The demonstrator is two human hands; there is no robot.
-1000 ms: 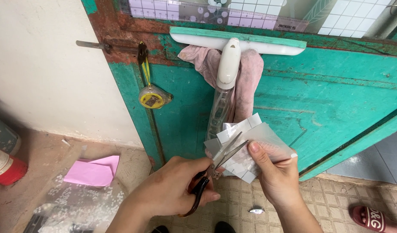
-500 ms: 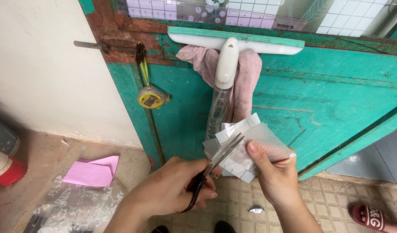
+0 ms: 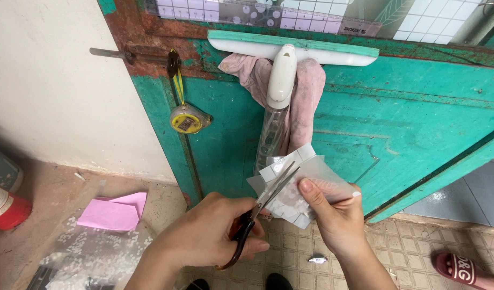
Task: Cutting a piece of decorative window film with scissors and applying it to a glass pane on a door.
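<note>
A teal door point(image 3: 418, 123) fills most of the view, its paint rusted along the top and left edge. A pale wall point(image 3: 53, 91) stands to its left, over a dusty floor point(image 3: 48, 198) that turns to small tiles point(image 3: 413, 252) at the right.

A squeegee point(image 3: 283, 70) with a white handle hangs on the door, its green blade lying across the top. A pink cloth point(image 3: 306, 102) is draped behind it. A yellow tape measure point(image 3: 186, 119) hangs by a strap to the left.

On the floor lie a sheet of clear plastic point(image 3: 91, 258) and, just above it, folded pink paper point(image 3: 114, 212). A red can point(image 3: 5, 207) stands at the far left edge. A foot in a red sandal point(image 3: 464, 267) shows at the lower right.

The left hand point(image 3: 206, 236) is curled around the handles of a pair of scissors point(image 3: 257, 212), fingers through the loops, gripping them firmly. The blades point up and right, slightly parted, and lie across a translucent film point(image 3: 311, 182) marked with small squares.

The right hand point(image 3: 335, 217) pinches that film, thumb on the front and fingers closed behind it, holding it up in front of the door's lower part. The 2 hands sit close together, nearly touching at the film.
</note>
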